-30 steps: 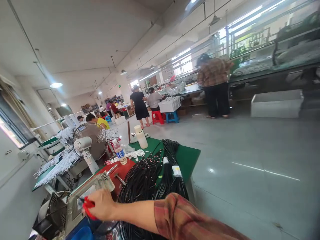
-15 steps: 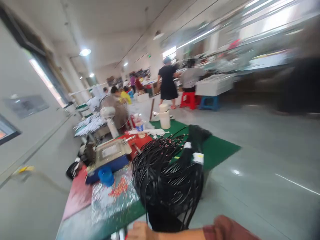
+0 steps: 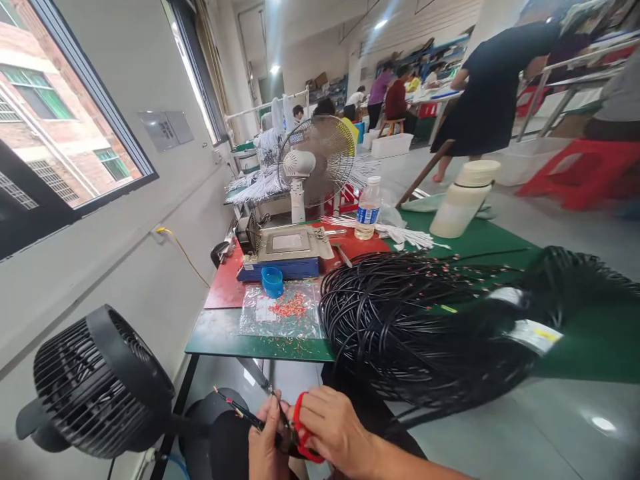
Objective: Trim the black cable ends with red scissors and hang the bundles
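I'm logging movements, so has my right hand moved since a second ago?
Yes: your right hand moved from the blue machine toward you, now this side of the table edge.

The cables (image 3: 373, 327) look like smooth, glossy plastic.

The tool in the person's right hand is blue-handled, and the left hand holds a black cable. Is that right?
Not quite: the tool in the right hand is red-handled, not blue-handled, as the head view shows. The left hand does hold a black cable.
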{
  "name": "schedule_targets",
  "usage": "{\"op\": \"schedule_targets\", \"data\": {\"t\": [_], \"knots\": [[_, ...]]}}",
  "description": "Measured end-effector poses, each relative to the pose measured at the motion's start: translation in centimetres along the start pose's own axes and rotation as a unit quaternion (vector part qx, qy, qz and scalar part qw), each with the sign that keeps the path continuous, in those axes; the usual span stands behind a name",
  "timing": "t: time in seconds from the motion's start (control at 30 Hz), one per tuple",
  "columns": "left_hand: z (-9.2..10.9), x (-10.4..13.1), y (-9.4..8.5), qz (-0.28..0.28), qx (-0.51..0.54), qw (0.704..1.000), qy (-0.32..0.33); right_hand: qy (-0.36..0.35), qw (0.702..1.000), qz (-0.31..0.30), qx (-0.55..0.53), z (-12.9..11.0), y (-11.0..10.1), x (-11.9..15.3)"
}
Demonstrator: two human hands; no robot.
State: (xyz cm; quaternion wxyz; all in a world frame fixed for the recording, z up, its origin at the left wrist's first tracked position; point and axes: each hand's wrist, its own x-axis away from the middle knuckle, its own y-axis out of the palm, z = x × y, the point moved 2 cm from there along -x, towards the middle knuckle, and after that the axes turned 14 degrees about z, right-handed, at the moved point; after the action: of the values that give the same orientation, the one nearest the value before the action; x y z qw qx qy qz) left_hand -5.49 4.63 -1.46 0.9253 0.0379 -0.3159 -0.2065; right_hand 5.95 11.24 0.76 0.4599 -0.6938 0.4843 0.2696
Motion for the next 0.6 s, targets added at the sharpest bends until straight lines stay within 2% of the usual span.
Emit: {"op": "schedule_targets", "data": {"t": [0.07,0.1,0.17,0.23,0.33,0.5,0.6], "knots": [[0.3,0.2,-0.2,-0.010,-0.012,1.000,0.011,0.135,0.989,-0.049,-0.037,0.1,-0.6,-0.6],[0.4,0.4,-0.3,-0.017,-0.020,0.999,0.018,0.202,0.974,-0.086,-0.064,0.2,-0.9,-0.8],[0.4,0.6,-0.4,-0.029,-0.032,0.999,0.025,0.311,0.927,-0.168,-0.124,0.3,-1.4,-1.0],[0.3,0.7,-0.4,-0.031,-0.039,0.998,0.026,0.383,0.876,-0.232,-0.178,0.5,-1.4,-0.7],[0.1,0.8,-0.4,-0.024,-0.045,0.998,0.033,0.441,0.830,-0.265,-0.217,0.6,-0.9,0.6],[0.0,1.0,-0.4,-0.003,-0.038,0.999,0.025,0.490,0.783,-0.258,-0.282,0.1,-0.5,1.4],[0.0,1.2,-0.4,0.016,-0.022,1.000,0.014,0.499,0.770,-0.262,-0.299,-0.2,-1.0,0.8]]}}
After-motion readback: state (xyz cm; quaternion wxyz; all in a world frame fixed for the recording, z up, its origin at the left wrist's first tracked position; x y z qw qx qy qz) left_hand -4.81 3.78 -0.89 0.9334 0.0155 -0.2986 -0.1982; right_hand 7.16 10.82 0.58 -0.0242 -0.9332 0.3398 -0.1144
